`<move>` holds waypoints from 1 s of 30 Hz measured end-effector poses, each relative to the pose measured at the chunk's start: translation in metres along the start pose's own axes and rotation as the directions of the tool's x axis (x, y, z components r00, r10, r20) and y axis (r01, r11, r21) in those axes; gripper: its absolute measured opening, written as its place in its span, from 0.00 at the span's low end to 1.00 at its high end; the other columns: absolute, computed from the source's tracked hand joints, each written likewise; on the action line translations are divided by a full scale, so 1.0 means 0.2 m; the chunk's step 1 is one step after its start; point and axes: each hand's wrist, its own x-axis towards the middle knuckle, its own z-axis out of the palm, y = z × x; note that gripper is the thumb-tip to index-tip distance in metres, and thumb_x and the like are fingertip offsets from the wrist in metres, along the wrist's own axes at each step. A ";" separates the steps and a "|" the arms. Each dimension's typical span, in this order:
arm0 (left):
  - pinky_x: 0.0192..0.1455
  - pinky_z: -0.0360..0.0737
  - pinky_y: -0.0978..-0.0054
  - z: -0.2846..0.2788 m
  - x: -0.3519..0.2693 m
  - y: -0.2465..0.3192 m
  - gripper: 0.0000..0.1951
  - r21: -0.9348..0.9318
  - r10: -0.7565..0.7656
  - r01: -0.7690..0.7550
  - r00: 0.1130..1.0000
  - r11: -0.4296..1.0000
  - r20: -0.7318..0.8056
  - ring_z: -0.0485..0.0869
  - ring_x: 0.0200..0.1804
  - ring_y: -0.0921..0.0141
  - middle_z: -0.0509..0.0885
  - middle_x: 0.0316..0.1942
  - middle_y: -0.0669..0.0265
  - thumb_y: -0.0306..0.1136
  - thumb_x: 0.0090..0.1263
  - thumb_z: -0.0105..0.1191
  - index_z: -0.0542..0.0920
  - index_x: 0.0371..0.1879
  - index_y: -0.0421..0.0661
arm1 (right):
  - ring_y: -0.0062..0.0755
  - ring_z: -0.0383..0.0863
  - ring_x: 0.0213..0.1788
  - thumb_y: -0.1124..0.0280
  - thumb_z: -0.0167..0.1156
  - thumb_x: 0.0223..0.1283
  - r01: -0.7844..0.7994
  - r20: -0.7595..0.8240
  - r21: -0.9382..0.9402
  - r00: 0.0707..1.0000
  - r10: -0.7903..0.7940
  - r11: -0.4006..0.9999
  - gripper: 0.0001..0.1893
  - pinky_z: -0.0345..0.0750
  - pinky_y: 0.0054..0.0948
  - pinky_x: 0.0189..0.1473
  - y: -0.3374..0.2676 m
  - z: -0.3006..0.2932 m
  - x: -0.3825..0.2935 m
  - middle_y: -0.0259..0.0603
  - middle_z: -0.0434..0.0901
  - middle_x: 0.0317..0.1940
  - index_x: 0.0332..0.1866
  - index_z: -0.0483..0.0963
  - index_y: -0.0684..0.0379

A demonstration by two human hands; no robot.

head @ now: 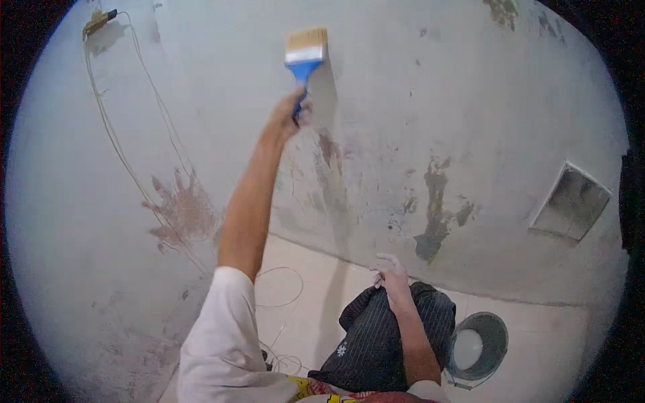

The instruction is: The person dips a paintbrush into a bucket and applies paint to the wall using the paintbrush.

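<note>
My left hand (292, 113) reaches far up and is closed around the blue handle of a wide flat paintbrush (306, 53). Pale bristles point upward from its metal ferrule, against the grey-white wall (373, 101). Whether the bristle tips touch the wall, I cannot tell. The brush and hand are slightly blurred, and their shadow falls to the right. My right hand (390, 274), whitened on the fingers, is held over my knee in dark striped trousers (373, 332). Its fingers are apart with nothing in them.
A bucket (496, 347) with whitish liquid stands on the tiled floor (282, 252) at right. Cables (108, 121) hang from a wall fitting (100, 23) at upper left and lie coiled below. A square recess (572, 204) and bare patches (436, 201) mark the wall.
</note>
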 end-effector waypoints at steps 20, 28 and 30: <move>0.19 0.72 0.70 -0.20 -0.44 -0.31 0.14 0.667 -0.128 0.199 0.980 0.718 -0.154 0.72 0.21 0.72 0.79 0.29 0.60 0.36 0.68 0.52 0.80 0.41 0.36 | 0.20 0.74 0.22 0.77 0.53 0.61 -0.032 0.039 -0.070 0.999 0.035 0.997 0.14 0.70 0.19 0.23 0.05 -0.02 0.05 0.40 0.79 0.32 0.52 0.70 0.64; 0.14 0.74 0.72 -0.08 -0.34 0.30 0.22 0.883 0.082 -0.019 0.996 0.469 -0.022 0.75 0.16 0.72 0.77 0.20 0.64 0.43 0.61 0.63 0.81 0.32 0.29 | 0.18 0.73 0.20 0.79 0.53 0.60 -0.022 0.012 -0.047 1.000 0.023 0.999 0.13 0.68 0.18 0.21 0.03 -0.05 0.01 0.39 0.79 0.31 0.51 0.71 0.64; 0.14 0.77 0.72 -0.13 -0.40 0.49 0.22 0.938 0.124 0.031 0.989 0.344 -0.078 0.75 0.14 0.73 0.76 0.18 0.64 0.45 0.60 0.63 0.80 0.27 0.32 | 0.17 0.71 0.20 0.77 0.54 0.59 -0.009 0.016 -0.046 1.000 0.009 0.999 0.13 0.69 0.18 0.22 0.04 -0.05 0.01 0.38 0.81 0.30 0.50 0.73 0.61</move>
